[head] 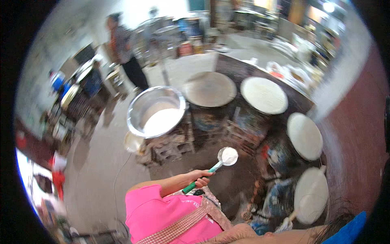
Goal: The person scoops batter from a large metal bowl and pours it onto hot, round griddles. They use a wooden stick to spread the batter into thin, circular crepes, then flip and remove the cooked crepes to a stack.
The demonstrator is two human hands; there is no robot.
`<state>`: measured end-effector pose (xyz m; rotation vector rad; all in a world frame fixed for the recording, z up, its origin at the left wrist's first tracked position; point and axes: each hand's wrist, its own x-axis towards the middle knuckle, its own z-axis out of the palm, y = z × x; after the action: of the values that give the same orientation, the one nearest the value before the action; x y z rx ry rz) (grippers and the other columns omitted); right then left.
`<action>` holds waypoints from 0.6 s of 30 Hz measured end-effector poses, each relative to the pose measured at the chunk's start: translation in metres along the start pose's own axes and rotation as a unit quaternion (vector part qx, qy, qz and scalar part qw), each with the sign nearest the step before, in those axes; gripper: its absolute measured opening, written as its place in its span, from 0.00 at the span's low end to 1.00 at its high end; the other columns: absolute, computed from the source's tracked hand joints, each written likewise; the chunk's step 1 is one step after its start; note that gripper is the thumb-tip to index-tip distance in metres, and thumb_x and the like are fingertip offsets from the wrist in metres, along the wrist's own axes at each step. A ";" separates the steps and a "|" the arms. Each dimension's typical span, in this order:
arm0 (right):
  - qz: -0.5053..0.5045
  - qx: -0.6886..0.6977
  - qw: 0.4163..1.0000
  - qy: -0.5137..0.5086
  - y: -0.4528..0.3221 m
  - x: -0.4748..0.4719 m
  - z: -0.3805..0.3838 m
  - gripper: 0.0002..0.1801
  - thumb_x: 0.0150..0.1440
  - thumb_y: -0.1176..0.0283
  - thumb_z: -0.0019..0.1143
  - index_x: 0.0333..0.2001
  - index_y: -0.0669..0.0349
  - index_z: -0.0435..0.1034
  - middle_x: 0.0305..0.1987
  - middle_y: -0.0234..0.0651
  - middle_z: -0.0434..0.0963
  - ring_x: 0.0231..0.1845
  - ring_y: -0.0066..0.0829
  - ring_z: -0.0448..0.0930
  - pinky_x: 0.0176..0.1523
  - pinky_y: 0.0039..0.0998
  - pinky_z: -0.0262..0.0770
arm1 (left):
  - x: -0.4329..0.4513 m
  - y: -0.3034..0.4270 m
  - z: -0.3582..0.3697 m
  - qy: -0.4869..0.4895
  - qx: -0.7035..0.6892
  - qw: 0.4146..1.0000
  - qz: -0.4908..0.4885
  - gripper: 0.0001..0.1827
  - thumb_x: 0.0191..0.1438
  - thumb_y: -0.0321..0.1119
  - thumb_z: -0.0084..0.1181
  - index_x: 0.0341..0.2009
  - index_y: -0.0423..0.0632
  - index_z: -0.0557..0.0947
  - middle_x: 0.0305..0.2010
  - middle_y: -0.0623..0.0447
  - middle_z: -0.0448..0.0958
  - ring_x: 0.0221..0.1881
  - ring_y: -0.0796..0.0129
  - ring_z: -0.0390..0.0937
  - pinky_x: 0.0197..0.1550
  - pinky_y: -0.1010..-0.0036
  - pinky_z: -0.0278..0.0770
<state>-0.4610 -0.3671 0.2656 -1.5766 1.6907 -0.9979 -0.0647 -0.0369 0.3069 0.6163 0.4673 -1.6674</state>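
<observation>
My left hand (196,179) grips the green handle of a ladle (215,167), whose bowl holds white batter (229,156). The ladle hangs over the dark floor, apart from the pans. At lower right, my right hand (284,225), in a white glove and partly hidden, holds a wooden-handled tool (293,216). Its far end lies over the nearest round griddle (317,183), which is coated pale; the end's shape is unclear. Beyond it, two more griddles carry white layers: one at the right (304,135) and another at the back (264,95). A fourth griddle (210,88) looks greyish-brown.
A wide metal basin (130,120) of white batter stands on concrete blocks (170,153), with a pale bowl (131,142) beside it. A cord (115,180) crosses the floor. Another person (123,48) stands at back left. White bags (289,73) lie behind the cooking surface.
</observation>
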 end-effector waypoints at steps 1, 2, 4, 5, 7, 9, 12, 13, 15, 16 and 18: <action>-0.003 0.000 0.997 -0.076 -0.029 -0.007 0.043 0.13 0.57 0.73 0.56 0.41 0.73 0.76 0.33 0.39 0.79 0.32 0.26 0.76 0.38 0.30 0.73 | -0.024 0.012 -0.012 -0.022 -0.016 0.998 0.053 0.13 0.67 0.39 0.44 0.55 0.61 0.67 0.18 0.60 0.57 0.12 0.81 0.52 0.10 0.85 0.51; -0.022 0.008 0.985 -0.169 -0.053 -0.019 0.098 0.13 0.57 0.74 0.56 0.41 0.74 0.76 0.33 0.38 0.79 0.32 0.26 0.76 0.38 0.30 0.73 | -0.055 0.011 -0.038 -0.024 -0.016 0.991 0.132 0.16 0.67 0.38 0.44 0.58 0.61 0.66 0.19 0.59 0.58 0.12 0.81 0.53 0.10 0.85 0.52; -0.078 0.059 0.955 -0.280 -0.113 -0.051 0.198 0.14 0.57 0.73 0.57 0.43 0.74 0.76 0.33 0.39 0.79 0.32 0.27 0.76 0.38 0.30 0.73 | -0.094 0.046 -0.070 -0.035 0.024 0.970 0.238 0.22 0.67 0.36 0.45 0.64 0.62 0.62 0.21 0.59 0.59 0.13 0.81 0.54 0.10 0.84 0.53; -0.108 0.096 0.933 -0.330 -0.143 -0.069 0.252 0.15 0.56 0.72 0.58 0.44 0.74 0.75 0.33 0.39 0.79 0.33 0.28 0.76 0.39 0.30 0.73 | -0.117 0.071 -0.089 -0.019 0.063 0.952 0.298 0.27 0.65 0.32 0.47 0.67 0.61 0.59 0.22 0.58 0.61 0.15 0.79 0.57 0.12 0.84 0.55; -0.217 -0.022 0.858 -0.465 -0.239 -0.119 0.342 0.17 0.53 0.69 0.61 0.45 0.69 0.76 0.31 0.41 0.80 0.33 0.31 0.79 0.40 0.31 0.74 | -0.161 0.121 -0.127 0.044 0.027 0.932 0.358 0.30 0.62 0.29 0.50 0.67 0.59 0.60 0.25 0.56 0.64 0.17 0.77 0.61 0.14 0.84 0.58; -0.365 -0.127 0.774 -0.501 -0.322 -0.190 0.444 0.19 0.53 0.61 0.61 0.43 0.64 0.76 0.32 0.45 0.81 0.35 0.38 0.82 0.40 0.36 0.74 | -0.195 0.188 -0.187 0.075 0.035 0.902 0.423 0.28 0.61 0.29 0.52 0.64 0.56 0.61 0.26 0.56 0.65 0.18 0.76 0.61 0.15 0.83 0.59; -0.496 -0.266 0.642 -0.521 -0.400 -0.286 0.577 0.21 0.54 0.52 0.55 0.38 0.60 0.77 0.35 0.50 0.81 0.40 0.48 0.82 0.42 0.42 0.76 | -0.209 0.271 -0.287 0.163 -0.003 0.885 0.437 0.20 0.61 0.28 0.51 0.57 0.53 0.64 0.24 0.57 0.65 0.16 0.75 0.61 0.14 0.79 0.61; -0.533 -0.293 0.604 -0.515 -0.416 -0.317 0.620 0.21 0.56 0.51 0.52 0.38 0.57 0.77 0.35 0.50 0.81 0.40 0.51 0.81 0.42 0.44 0.76 | -0.212 0.305 -0.320 0.177 -0.037 0.880 0.439 0.17 0.61 0.28 0.50 0.53 0.52 0.64 0.23 0.56 0.65 0.15 0.75 0.62 0.13 0.78 0.61; -0.572 -0.382 0.531 -0.495 -0.437 -0.375 0.691 0.16 0.57 0.55 0.49 0.38 0.53 0.78 0.33 0.47 0.82 0.36 0.48 0.83 0.40 0.46 0.78 | -0.195 0.368 -0.396 0.269 -0.070 0.862 0.423 0.15 0.60 0.27 0.50 0.50 0.50 0.64 0.22 0.55 0.65 0.13 0.74 0.61 0.12 0.76 0.61; -0.607 -0.390 0.500 -0.480 -0.429 -0.398 0.714 0.15 0.58 0.58 0.48 0.38 0.54 0.78 0.32 0.47 0.82 0.34 0.48 0.83 0.38 0.47 0.78 | -0.177 0.385 -0.437 0.314 -0.092 0.850 0.412 0.14 0.59 0.27 0.50 0.48 0.49 0.63 0.21 0.54 0.65 0.13 0.74 0.61 0.12 0.75 0.61; -0.671 -0.325 0.436 -0.504 -0.443 -0.477 0.731 0.16 0.56 0.59 0.50 0.27 0.59 0.77 0.24 0.45 0.81 0.27 0.48 0.83 0.34 0.48 0.79 | -0.150 0.395 -0.553 0.387 -0.181 0.813 0.397 0.15 0.59 0.27 0.49 0.49 0.48 0.63 0.20 0.54 0.64 0.13 0.72 0.61 0.12 0.75 0.60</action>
<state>0.4376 0.0189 0.2286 -3.0571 -0.4789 0.4288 0.4192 0.3464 -0.0153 1.0197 0.9261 -0.4500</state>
